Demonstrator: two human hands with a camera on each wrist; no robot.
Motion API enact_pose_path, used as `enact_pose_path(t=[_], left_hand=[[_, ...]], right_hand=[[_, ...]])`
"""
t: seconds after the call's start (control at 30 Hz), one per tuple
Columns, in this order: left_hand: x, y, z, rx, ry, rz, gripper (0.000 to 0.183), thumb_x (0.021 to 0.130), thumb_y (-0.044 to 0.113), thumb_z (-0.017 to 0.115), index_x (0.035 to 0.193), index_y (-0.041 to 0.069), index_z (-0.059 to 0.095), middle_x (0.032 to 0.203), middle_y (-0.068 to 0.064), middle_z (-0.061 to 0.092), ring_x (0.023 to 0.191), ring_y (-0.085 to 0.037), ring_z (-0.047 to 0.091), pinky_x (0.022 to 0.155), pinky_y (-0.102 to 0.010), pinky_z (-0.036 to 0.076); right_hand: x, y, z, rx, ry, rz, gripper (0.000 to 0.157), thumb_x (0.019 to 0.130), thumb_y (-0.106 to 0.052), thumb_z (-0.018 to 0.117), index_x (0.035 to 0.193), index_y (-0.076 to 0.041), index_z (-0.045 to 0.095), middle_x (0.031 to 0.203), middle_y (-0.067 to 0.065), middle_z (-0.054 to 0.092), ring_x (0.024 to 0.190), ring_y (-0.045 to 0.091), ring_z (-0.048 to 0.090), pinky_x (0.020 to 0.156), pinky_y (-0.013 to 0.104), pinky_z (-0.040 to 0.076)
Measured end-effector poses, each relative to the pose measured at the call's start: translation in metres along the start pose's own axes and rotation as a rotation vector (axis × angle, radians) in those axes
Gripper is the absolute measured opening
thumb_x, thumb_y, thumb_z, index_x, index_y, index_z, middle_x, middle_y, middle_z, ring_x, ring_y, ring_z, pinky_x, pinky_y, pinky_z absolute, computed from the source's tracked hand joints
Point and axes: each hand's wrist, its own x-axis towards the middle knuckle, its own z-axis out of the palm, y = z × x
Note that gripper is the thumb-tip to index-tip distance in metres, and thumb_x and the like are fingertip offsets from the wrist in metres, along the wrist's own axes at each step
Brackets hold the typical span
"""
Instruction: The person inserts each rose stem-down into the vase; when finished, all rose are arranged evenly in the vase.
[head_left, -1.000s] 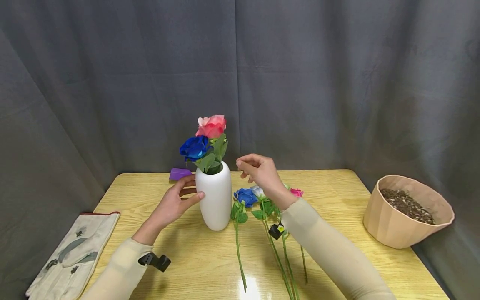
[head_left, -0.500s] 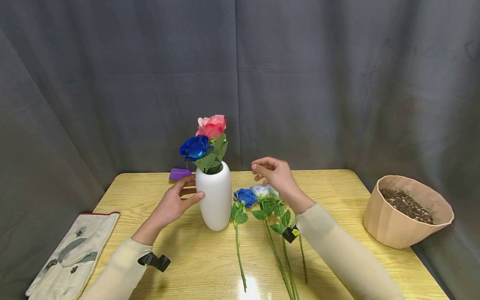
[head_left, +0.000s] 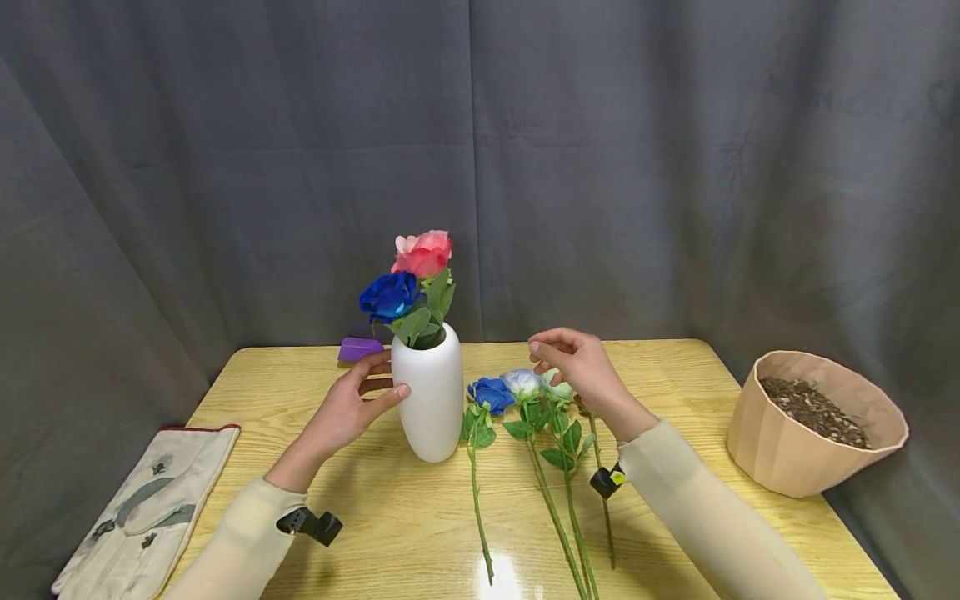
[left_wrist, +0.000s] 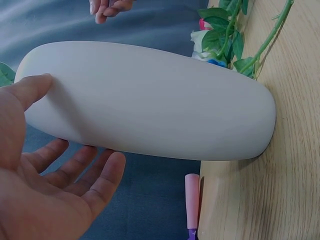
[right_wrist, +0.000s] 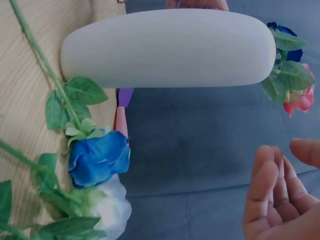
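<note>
Vase (head_left: pixel 427 404), white, upright on the table (head_left: pixel 390 525); dial centre. Pink rose (head_left: pixel 424 253) at twelve o'clock, dark-blue rose (head_left: pixel 388 297) at eleven, both rising from its mouth. Left hand (head_left: pixel 348 408) at nine: thumb on the near wall, fingers round behind, a wide hold on the vase, presumably steadying it. Right hand (head_left: pixel 588 371) at three: loosely curled, thumb apart, holding nothing. Mid-blue rose (head_left: pixel 491 395), white rose (head_left: pixel 522 382) and green rose (head_left: pixel 557 387), towards three: lying with stems towards the wearer, likely for easy reach. Fourth stem (head_left: pixel 608 525) at four, bloom not visible. Purple tool (head_left: pixel 358 348), ten; gloves (head_left: pixel 150 492), eight; planter (head_left: pixel 757 433) with soil (head_left: pixel 813 408), three, well apart: seemingly set aside for working room.
</note>
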Motion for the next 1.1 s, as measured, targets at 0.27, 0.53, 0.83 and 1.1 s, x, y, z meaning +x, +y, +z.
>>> enact_pose_path(t=[0.27, 0.53, 0.83, 1.1], left_hand=[[-0.001, 0.001, -0.001, 0.009, 0.0, -0.009, 0.071, 0.093, 0.044, 0.069, 0.15, 0.015, 0.038, 0.146, -0.014, 0.051, 0.132, -0.038, 0.054, 0.103, -0.053, 0.051], [-0.001, 0.001, -0.001, 0.006, -0.002, -0.004, 0.07, 0.093, 0.043, 0.069, 0.15, 0.015, 0.038, 0.145, -0.013, 0.052, 0.132, -0.038, 0.054, 0.103, -0.053, 0.051], [-0.001, 0.001, -0.002, 0.01, -0.007, -0.011, 0.07, 0.093, 0.044, 0.068, 0.15, 0.016, 0.038, 0.146, -0.013, 0.051, 0.133, -0.038, 0.054, 0.104, -0.053, 0.051], [-0.001, 0.0, -0.001, -0.005, -0.007, 0.003, 0.069, 0.093, 0.041, 0.069, 0.15, 0.015, 0.039, 0.144, -0.014, 0.053, 0.131, -0.037, 0.055, 0.103, -0.053, 0.052]], right_hand=[[-0.009, 0.012, -0.014, -0.021, -0.008, 0.035, 0.034, 0.097, -0.035, 0.065, 0.123, -0.011, 0.066, 0.109, 0.012, 0.07, 0.082, 0.017, 0.068, 0.052, 0.026, 0.052], [-0.015, 0.024, -0.027, 0.021, -0.007, 0.058, 0.035, 0.098, -0.03, 0.065, 0.122, -0.005, 0.065, 0.099, 0.006, 0.069, 0.074, 0.012, 0.066, 0.051, 0.022, 0.049], [-0.019, 0.043, -0.042, -0.031, -0.012, 0.097, 0.038, 0.098, -0.032, 0.065, 0.12, -0.002, 0.064, 0.097, 0.004, 0.07, 0.079, 0.012, 0.07, 0.067, 0.028, 0.058], [-0.027, 0.063, -0.055, -0.097, -0.027, 0.138, 0.037, 0.099, -0.035, 0.063, 0.121, -0.005, 0.065, 0.102, 0.006, 0.072, 0.087, 0.019, 0.068, 0.069, 0.032, 0.057]])
